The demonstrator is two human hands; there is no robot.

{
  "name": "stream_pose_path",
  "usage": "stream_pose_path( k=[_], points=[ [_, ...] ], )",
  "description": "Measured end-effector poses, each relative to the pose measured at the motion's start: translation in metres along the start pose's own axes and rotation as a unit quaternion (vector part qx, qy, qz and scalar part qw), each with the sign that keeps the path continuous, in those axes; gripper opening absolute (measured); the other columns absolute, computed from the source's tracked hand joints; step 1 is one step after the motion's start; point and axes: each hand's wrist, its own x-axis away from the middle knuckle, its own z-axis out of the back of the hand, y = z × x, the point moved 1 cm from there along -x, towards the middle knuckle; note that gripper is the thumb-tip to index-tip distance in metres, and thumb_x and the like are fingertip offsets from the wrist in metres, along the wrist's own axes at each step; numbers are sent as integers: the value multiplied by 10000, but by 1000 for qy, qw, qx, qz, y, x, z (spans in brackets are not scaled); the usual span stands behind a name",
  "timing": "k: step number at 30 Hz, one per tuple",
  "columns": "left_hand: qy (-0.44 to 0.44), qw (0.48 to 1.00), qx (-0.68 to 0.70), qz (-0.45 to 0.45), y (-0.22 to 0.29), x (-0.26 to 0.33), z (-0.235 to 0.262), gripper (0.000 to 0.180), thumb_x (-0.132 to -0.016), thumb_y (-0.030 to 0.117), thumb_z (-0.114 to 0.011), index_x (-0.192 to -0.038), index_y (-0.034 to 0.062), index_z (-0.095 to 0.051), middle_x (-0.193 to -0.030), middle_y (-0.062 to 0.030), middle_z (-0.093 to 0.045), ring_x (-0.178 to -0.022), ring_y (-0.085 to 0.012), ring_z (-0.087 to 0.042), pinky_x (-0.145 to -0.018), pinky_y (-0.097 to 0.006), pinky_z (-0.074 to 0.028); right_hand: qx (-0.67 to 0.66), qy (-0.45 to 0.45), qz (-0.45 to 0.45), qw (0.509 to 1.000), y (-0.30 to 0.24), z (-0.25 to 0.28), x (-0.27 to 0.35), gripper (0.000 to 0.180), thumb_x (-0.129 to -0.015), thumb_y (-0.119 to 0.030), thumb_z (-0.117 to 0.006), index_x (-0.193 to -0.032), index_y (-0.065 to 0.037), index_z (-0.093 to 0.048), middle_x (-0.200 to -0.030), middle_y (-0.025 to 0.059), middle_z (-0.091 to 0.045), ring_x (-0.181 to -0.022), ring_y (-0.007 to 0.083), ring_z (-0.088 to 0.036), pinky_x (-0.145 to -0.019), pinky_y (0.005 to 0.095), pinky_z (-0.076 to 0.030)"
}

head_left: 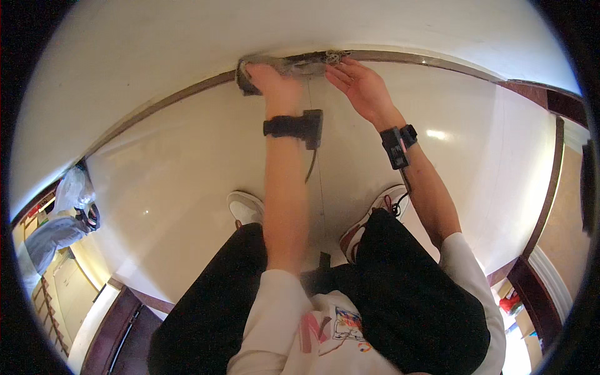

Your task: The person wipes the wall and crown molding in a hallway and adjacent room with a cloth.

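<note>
Shoes [245, 206] stand on pale floor [181, 169] near you. At left is a clear plastic bag [74, 189], its contents indistinct. Farther off, your right hand [364, 90] reaches beside a pale tangle [336, 57], fingers slightly spread. Your left hand [273, 80] covers grey cloth [245, 82] against the dark baseboard [406, 57]; whether its blurred fingers pinch, I cannot tell.

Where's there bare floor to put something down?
The floor is bare left of your left forearm and right of your right forearm, with a narrower patch between them. It's crowded along the baseboard, at your left hand, right hand and gray cloth.
</note>
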Motion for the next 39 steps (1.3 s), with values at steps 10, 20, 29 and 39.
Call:
stream_pose_path(
  k=[10,20,29,39],
  points=[
    [38,885,438,153,-97,11,-8,528,-1011,218,-644,-1408,-40,-410,-1412,-173,-547,-1199,-280,-583,-981,-439,-528,120,34,-39,991,40,-9,-36,384,-1043,-108,-573,-1336,132,-504,-1312,200,-594,-1195,335,-648,-1044,400,-571],
    [56,678,716,156,11,18,-16,588,-1009,65,-509,-1534,-88,-292,-1517,-243,-470,-1339,-342,-514,-1133,-414,-405,552,-1,132,823,13,51,-45,221,-1015,-74,-601,-1185,59,-652,-1103,150,-725,-1010,239,-705,-926,369,-589],
    [16,594,770,235,131,62,11,708,-1002,55,-507,-1617,-48,-173,-1587,-245,-381,-1417,-363,-433,-1196,-413,-341,42,199,80,976,-69,116,-25,219,-1053,-40,-522,-1192,118,-581,-1179,187,-668,-1125,290,-668,-1027,365,-584],
    [146,949,239,-143,-17,42,-1,359,-986,147,-673,-1314,25,-596,-1294,-161,-648,-1165,-311,-617,-1022,-463,-504,427,-20,250,869,-32,122,-27,309,-1040,-215,-542,-1161,42,-663,-1061,138,-701,-986,263,-704,-890,407,-589]
  ],
)
